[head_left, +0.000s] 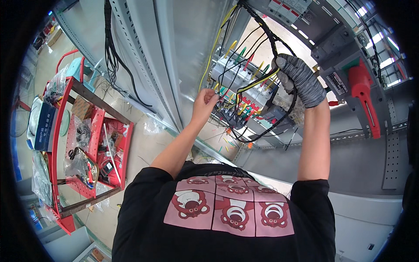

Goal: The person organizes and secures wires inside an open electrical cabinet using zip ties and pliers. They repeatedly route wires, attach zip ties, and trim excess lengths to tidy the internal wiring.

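My left hand, bare, is closed with its fingertips pinched on a thin black wire beside the terminal row. My right hand, in a grey knitted glove, is wrapped round a black wire bundle that hangs from above, with a yellow-green wire running out of the grip. Below it the bundle's loop curves down and left. Between my hands is a row of grey breakers with yellow, green and red sleeved wire ends. The very tips of my left fingers are hard to make out.
Grey cabinet posts stand at the left, with loose black cables hanging there. A switch with a red handle juts out at the right. Farther left stands a red trolley holding tools, bags and a blue box.
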`<state>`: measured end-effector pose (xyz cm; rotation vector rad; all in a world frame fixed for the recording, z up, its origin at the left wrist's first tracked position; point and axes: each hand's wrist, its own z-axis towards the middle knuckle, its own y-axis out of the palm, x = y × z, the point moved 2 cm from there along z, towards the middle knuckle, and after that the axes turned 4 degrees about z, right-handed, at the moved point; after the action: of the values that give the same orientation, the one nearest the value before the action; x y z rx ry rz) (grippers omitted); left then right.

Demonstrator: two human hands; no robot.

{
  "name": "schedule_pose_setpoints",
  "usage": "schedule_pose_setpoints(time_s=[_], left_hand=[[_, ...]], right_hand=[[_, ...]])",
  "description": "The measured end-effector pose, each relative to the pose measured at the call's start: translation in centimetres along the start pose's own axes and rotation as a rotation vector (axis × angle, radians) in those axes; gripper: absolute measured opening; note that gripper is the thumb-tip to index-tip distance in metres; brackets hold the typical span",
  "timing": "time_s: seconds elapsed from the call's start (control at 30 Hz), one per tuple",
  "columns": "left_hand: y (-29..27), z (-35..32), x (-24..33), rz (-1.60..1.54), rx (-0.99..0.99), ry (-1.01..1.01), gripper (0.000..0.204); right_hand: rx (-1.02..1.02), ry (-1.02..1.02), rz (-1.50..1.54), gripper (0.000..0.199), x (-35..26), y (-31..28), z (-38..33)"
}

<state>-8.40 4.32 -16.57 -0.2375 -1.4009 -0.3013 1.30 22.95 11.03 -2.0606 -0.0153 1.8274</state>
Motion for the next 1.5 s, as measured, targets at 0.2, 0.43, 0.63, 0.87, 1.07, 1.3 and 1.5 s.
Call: schedule_pose_setpoints(time_s=[0.2,0.43,0.63,0.87,1.07,1.3,1.5], left_hand=[[-1.3,2.4,2.2,0.222,0.106,0.148,0.014],[-6.4,-2.6,15.1,-0.029,-0.104,-0.005,0.011],[-7.5,-3.4,22.9,-0.083,-0.197,-0.019,0.013],[-8.7,-3.8,22.2,-0.084,-0.134,-0.009,0.022],[-11.0,-9.3,18.2,-0.070,-0.208,-0.217,0.050],[-11.1,-17.1,15.5,-0.264,-0.405,-0.357,0.033],[-13.7,-18.4,11.6,0.218,-0.277,-0.158,0.023]], right_hand=[[-0.018,-0.001,-0.077,0.029,-0.3,0.1,0.1],[0.388,-0.226,-0.527,0.031,0.6,2.3,-1.7],[-0.003,-0.539,-0.520,0.025,5.9,12.3,-7.2],[-0.689,-0.109,0.086,0.021,8.3,19.6,-8.2],[-0.573,-0.075,0.153,0.023,7.3,20.0,-8.7],[-0.459,-0.202,0.189,0.025,8.1,19.8,-8.0],[-0.302,-0.036,0.300,0.022,6.6,18.6,-5.3]])
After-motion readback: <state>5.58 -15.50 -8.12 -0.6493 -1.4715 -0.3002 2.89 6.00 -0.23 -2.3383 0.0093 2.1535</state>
